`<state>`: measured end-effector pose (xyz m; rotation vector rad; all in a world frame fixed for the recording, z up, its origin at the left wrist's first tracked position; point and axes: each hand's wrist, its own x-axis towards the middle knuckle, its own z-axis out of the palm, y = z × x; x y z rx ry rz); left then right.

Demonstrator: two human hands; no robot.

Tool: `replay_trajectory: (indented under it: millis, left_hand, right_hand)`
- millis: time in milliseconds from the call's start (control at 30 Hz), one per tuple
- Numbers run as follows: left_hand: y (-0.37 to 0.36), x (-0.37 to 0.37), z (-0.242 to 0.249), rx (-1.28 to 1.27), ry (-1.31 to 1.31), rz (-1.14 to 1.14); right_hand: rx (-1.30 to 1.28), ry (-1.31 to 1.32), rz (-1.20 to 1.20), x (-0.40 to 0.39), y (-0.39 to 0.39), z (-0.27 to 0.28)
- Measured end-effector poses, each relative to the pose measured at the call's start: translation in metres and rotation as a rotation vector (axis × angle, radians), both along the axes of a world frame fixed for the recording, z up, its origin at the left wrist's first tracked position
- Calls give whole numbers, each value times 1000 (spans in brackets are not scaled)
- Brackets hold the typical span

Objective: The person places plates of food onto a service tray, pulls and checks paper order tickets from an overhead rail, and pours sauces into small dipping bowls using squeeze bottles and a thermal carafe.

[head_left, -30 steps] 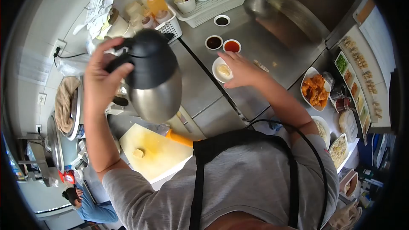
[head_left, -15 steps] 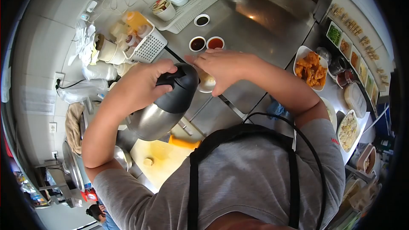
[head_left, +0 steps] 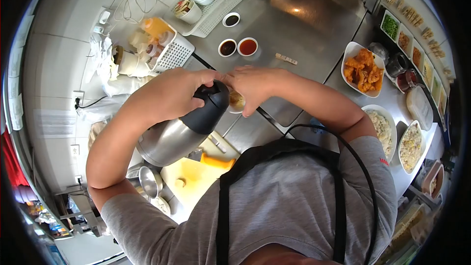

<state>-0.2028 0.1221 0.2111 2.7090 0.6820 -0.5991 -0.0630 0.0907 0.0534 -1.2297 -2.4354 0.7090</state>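
My left hand (head_left: 179, 95) grips the handle of a steel jug (head_left: 169, 142) with a black top. The jug lies tilted far over, its black end toward my right hand (head_left: 255, 86). A small white bowl (head_left: 237, 102) with pale yellowish contents sits beside the black end, partly hidden by the jug and my right hand. The fingers of my right hand stretch over the bowl's far side and meet my left fingertips, with the thumb apart near its rim. Just beyond are two small dishes, one of dark sauce (head_left: 227, 47) and one of red sauce (head_left: 248, 46).
Another dark sauce dish (head_left: 231, 19) and a wooden clothespin (head_left: 286, 59) lie on the steel counter (head_left: 314, 34). A white basket (head_left: 175, 51) holds bottles. Fried food in a bowl (head_left: 364, 68) and rice dishes (head_left: 411, 147) stand right. A cutting board (head_left: 189, 181) lies near me.
The jug tips further over, its body lower and farther left. My right hand shifts slightly nearer me, its fingers now meeting my left fingertips. The clothespin has come into view; the camera has turned slightly.
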Motion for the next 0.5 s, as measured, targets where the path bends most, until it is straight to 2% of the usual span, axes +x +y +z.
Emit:
replay_trajectory:
  millis: [233, 500]
  left_hand:
    - [2, 18, -4, -5, 112, -12]
    - [7, 29, -5, -2, 168, -37]
  right_hand:
    - [-53, 69, 11, 6, -2, -4]
    - [23, 85, 3, 9, 0, -20]
